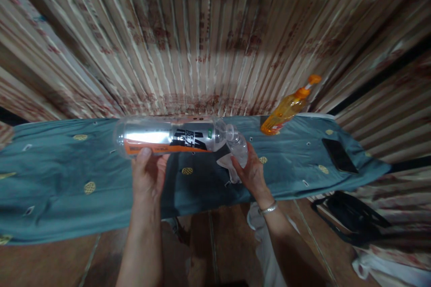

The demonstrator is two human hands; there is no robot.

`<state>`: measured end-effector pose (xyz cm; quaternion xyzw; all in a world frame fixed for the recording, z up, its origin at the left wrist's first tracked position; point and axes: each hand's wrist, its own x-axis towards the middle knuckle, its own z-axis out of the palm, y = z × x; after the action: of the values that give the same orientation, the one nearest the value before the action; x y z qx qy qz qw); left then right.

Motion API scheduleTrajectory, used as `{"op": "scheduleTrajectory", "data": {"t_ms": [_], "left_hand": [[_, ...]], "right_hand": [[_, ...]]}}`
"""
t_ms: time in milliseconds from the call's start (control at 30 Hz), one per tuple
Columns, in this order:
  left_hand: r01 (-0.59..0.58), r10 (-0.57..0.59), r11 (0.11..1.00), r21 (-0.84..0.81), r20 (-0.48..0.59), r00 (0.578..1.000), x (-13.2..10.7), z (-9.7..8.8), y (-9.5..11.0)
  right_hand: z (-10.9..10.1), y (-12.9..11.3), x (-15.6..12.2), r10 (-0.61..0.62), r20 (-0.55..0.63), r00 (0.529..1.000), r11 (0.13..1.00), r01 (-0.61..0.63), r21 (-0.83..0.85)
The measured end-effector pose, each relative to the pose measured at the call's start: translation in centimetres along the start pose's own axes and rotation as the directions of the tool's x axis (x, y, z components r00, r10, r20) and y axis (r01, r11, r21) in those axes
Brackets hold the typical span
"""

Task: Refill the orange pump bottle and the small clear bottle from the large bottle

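Note:
My left hand (148, 170) is closed round the underside of a large clear plastic bottle (182, 136) with a silver, black and orange label. The bottle lies almost level above the cloth, its neck toward the right. At that neck, my right hand (251, 170) grips a small clear plastic container (238, 147), perhaps a small bottle; its mouth meets or nearly meets the big bottle's mouth. Glare and see-through plastic hide whether they touch. Beneath the small container, a pale whitish item (229, 163) shows against the cloth; its kind is unclear.
A teal cloth (111, 193) with yellow pineapple prints covers the long table. An orange pump bottle (284, 110) stands at the back right, with a black phone (338, 156) farther right. Pleated curtains (202, 45) hang behind. On the tiled floor lies a black bag (353, 215).

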<state>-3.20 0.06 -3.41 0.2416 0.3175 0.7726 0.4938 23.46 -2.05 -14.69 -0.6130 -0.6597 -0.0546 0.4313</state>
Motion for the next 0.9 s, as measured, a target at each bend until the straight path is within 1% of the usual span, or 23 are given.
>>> {"op": "scheduleTrajectory", "data": {"t_ms": [67, 233, 367, 500, 767, 900], "left_hand": [[0.001, -0.001, 1.0, -0.005, -0.006, 1.0, 0.0, 0.07, 0.06], [-0.014, 0.013, 1.0, 0.016, 0.037, 0.999, 0.08, -0.21, 0.05], [-0.012, 0.012, 1.0, 0.015, 0.017, 1.0, 0.12, -0.41, -0.03], [-0.007, 0.006, 1.0, 0.029, 0.022, 1.0, 0.19, -0.55, -0.1], [-0.019, 0.019, 1.0, -0.004, 0.004, 1.0, -0.04, 0.17, 0.07], [-0.011, 0.011, 1.0, 0.0, 0.012, 1.0, -0.09, 0.11, 0.02]], "right_hand": [[0.02, 0.02, -0.03, 0.002, 0.003, 1.0, 1.0, -0.002, 0.0], [0.11, 0.02, -0.06, -0.014, -0.01, 1.0, 1.0, 0.014, -0.006], [0.09, -0.03, -0.01, -0.033, -0.032, 0.999, 0.999, 0.032, -0.023], [-0.02, -0.14, 0.03, -0.01, -0.006, 1.0, 1.0, 0.009, -0.022], [-0.11, -0.21, 0.05, 0.006, 0.005, 1.0, 1.0, -0.006, -0.002], [-0.15, -0.29, 0.05, 0.02, 0.008, 1.0, 1.0, -0.02, 0.002]]}}
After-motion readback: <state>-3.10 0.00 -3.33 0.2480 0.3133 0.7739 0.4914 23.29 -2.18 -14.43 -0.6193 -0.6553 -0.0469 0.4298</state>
